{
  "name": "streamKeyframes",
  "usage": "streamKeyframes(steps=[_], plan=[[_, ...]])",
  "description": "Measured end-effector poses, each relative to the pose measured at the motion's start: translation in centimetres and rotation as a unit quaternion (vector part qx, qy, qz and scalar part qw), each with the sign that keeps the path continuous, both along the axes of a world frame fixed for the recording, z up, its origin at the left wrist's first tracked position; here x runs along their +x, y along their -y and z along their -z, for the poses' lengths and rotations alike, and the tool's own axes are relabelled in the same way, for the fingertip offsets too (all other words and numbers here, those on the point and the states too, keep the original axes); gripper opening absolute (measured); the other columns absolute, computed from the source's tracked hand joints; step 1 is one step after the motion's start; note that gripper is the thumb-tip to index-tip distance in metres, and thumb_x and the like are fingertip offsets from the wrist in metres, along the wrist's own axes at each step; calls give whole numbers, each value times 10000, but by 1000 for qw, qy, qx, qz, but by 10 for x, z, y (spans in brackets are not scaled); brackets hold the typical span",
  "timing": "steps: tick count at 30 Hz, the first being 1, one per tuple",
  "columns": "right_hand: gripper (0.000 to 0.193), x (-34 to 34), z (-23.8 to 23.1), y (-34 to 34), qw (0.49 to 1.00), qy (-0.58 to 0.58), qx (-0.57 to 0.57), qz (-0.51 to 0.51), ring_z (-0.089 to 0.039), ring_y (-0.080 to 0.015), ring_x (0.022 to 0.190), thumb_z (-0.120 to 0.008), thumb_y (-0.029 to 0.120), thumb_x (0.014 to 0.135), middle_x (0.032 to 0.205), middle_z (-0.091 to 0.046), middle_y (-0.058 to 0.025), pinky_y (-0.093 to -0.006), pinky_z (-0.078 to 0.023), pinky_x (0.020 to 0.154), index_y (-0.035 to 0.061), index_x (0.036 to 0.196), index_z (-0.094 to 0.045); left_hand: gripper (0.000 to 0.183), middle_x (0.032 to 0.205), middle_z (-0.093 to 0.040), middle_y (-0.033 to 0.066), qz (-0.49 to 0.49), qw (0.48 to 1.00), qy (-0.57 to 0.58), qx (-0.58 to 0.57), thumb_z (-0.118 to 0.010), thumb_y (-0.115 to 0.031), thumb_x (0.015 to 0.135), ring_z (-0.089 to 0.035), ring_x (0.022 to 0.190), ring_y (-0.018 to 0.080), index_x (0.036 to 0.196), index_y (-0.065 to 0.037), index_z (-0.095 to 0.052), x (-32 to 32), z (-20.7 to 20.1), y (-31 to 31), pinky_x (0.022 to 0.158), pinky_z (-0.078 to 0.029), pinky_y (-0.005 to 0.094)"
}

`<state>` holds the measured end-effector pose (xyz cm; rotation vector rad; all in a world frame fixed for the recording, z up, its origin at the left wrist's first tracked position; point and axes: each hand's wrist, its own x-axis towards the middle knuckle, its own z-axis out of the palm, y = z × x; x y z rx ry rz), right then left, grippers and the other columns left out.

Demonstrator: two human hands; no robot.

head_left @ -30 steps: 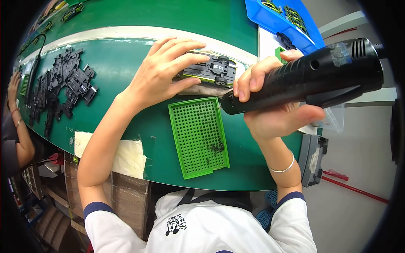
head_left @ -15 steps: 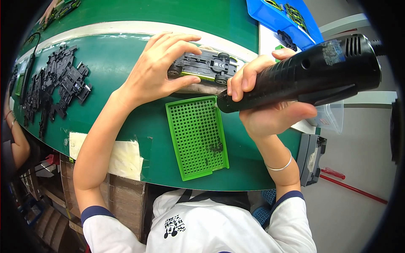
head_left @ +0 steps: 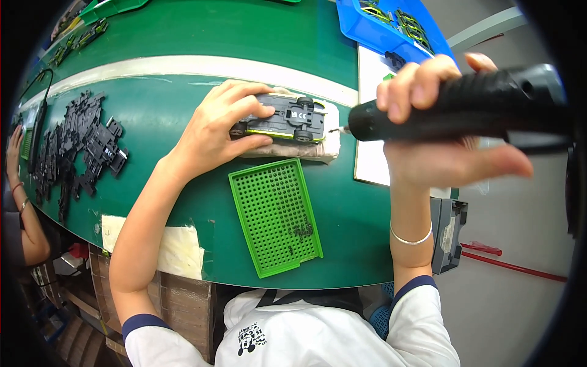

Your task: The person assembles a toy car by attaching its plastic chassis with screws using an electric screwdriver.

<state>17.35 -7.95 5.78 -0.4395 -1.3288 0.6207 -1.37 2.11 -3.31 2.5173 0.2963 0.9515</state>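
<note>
A toy car (head_left: 287,117) lies upside down on a pale padded block (head_left: 332,140), its black underside and wheels facing up. My left hand (head_left: 223,119) grips the car's left end, fingers over the top and thumb along the near side. In my right hand (head_left: 428,122) is a black electric screwdriver (head_left: 489,107), held nearly level to the right of the car. Its bit (head_left: 341,129) points left, just off the car's right end, with a small dark piece at the tip. Nearer to me lies a green perforated tray (head_left: 275,214) with small dark screws in its holes and loose on top.
Black plastic chassis parts (head_left: 79,144) are heaped at the left. A blue bin (head_left: 391,30) with green-and-black parts stands at the far right. Another person's arm (head_left: 27,214) shows at the left edge, near a second screwdriver (head_left: 40,122). Yellowish paper (head_left: 177,238) lies at the front edge.
The screwdriver has moved from above the tray's far corner to the right of the car, and its bit now shows. My left fingers have closed onto the car. The whole view has shifted slightly.
</note>
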Motion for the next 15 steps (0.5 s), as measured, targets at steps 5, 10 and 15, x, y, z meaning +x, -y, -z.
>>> streamKeyframes(steps=[5, 10, 15], plan=[[851, 4, 17, -19, 999, -38, -18, -5, -469, -160, 500, -241, 803, 639, 670, -480, -82, -268, -407, 477, 84, 1077, -361, 306, 1051, -538, 94, 1, 1000, 10, -21, -711, -117, 589, -495, 941, 285, 837, -47, -545, 5, 0, 2, 805, -407, 366], [846, -3, 15, -17, 972, 73, -143, 170, -466, -155, 486, -251, 800, 636, 659, -472, -83, -265, -403, 464, 78, 1066, -342, 314, 1052, -542, 91, -5, 1000, 6, -29, -717, -113, 579, -498, 932, 283, 838, -45, -551, 3, -1, 1, 794, -415, 365], [798, -4, 23, -22, 971, 99, -136, 173, -467, -156, 473, -240, 762, 681, 634, -467, -78, -255, -402, 465, 78, 1083, -328, 318, 1034, -548, 90, 2, 999, 7, -35, -718, -121, 576, -503, 916, 281, 833, -39, -548, 3, 0, -1, 773, -426, 358]])
